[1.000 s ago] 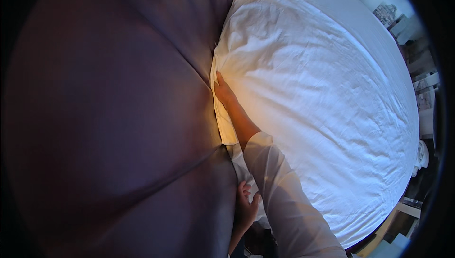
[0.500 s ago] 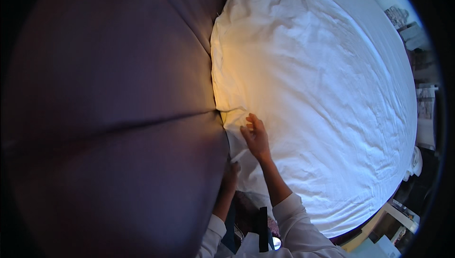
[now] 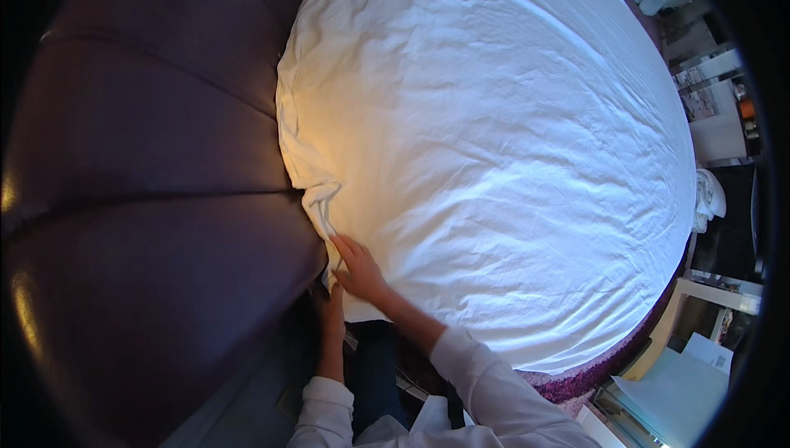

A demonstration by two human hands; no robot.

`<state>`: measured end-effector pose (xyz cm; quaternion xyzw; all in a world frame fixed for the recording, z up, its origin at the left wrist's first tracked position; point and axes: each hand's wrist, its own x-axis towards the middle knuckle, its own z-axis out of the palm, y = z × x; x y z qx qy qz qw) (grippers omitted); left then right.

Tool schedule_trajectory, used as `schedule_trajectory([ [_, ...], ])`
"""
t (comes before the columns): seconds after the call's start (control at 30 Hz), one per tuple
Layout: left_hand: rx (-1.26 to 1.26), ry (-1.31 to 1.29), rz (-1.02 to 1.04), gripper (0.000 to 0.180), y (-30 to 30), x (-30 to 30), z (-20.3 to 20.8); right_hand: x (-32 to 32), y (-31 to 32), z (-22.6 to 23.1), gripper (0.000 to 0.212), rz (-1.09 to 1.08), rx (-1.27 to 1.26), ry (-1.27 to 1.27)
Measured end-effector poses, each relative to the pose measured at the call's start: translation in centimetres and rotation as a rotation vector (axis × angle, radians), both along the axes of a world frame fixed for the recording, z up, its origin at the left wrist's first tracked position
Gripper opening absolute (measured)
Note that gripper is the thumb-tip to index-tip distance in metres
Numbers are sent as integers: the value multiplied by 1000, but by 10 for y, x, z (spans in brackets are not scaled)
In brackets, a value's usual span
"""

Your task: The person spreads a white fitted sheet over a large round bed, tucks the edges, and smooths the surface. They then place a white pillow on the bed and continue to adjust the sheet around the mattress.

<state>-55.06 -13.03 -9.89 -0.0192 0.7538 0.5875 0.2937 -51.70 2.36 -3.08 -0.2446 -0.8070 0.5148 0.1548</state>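
Observation:
A white sheet [image 3: 494,143] covers a round bed and is wrinkled all over. My right hand [image 3: 358,265] rests on the sheet's near edge, fingers pinching a bunched fold beside the dark padded headboard [image 3: 140,201]. My left hand [image 3: 331,298] is lower, tucked into the gap between the bed and the headboard, gripping the sheet's hanging edge; its fingers are mostly hidden. Both arms wear white sleeves.
The purple quilted headboard curves along the left side. A purple bed base [image 3: 592,374] shows under the sheet at the lower right. A white side table [image 3: 716,292] and furniture with small items stand at the right rim.
My right hand has pulled back along the sheet's edge toward me, from the headboard seam to the near corner. My left hand has come up to the sheet edge. The view shifted.

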Motion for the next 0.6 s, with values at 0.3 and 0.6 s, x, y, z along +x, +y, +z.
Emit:
schedule_trajectory([
  [0.3,124,-556,19,43,-25,5,21,204,-60,12,62,-141,457,-489],
  [0.6,-83,-469,240,45,-5,12,10,242,-53,-1,48,-65,276,-479],
])
